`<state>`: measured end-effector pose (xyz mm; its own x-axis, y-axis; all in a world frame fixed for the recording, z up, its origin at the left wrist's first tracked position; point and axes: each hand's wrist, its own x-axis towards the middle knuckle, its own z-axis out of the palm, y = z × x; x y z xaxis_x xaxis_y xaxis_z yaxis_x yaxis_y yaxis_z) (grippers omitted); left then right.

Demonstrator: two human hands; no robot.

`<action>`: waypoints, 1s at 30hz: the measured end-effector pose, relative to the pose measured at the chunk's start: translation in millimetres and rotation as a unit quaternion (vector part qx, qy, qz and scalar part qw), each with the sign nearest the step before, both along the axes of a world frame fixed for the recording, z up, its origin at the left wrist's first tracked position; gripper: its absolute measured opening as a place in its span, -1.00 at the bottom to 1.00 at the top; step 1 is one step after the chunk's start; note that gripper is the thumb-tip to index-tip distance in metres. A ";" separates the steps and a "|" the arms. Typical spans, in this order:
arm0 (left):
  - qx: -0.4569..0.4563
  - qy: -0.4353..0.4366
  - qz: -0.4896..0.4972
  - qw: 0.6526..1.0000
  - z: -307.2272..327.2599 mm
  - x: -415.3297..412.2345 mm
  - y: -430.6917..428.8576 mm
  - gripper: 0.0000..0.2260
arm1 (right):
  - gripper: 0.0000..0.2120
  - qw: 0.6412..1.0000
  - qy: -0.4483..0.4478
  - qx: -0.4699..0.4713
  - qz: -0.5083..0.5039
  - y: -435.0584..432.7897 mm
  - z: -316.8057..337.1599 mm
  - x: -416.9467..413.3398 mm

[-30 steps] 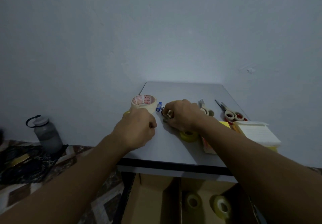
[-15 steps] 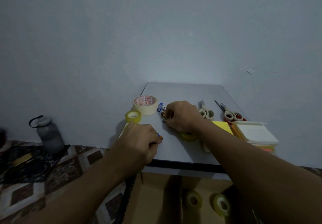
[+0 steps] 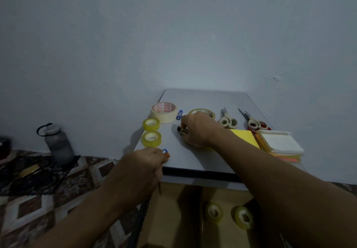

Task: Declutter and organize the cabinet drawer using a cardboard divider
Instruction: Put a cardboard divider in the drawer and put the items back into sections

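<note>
Head view: tan cardboard divider [image 3: 193, 218], shadowed.

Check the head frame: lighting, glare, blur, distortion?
Head view: dim, bluish, no glare; faint shadow left of the nearer yellow tape roll; drawer under the tabletop sits in shadow; left hand, gripping pens, looks slightly soft; wide-angle stretches the right forearm toward the bottom corner.

Bare left forearm [image 3: 87, 211], bare right forearm [image 3: 280, 186], left hand [image 3: 141, 164], right hand [image 3: 199, 130], bare fingers [image 3: 184, 125], dimly lit
</note>
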<state>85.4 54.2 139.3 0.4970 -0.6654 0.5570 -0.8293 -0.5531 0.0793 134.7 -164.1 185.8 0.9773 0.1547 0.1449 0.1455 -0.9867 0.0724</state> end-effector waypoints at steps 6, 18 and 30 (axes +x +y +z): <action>0.001 -0.033 0.022 0.999 -5.7 2.9 4.5 -0.79 | -0.73 0.999 -0.029 -0.039 0.015 5.8 -3.0 -3.8; -0.057 -0.060 0.027 0.996 -12.0 8.2 1.9 -0.81 | -0.75 0.991 -0.070 0.116 -0.020 -2.4 -12.9 -1.6; -0.160 0.041 0.048 0.985 -13.2 -27.1 5.3 -0.77 | -0.83 0.969 -0.131 0.209 0.013 12.4 2.0 -35.8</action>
<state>58.3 59.5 126.1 0.6010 -0.4102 0.6860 -0.7579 -0.5649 0.3263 98.9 -151.8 187.8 0.8947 0.0536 0.4433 0.2017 -0.9342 -0.2942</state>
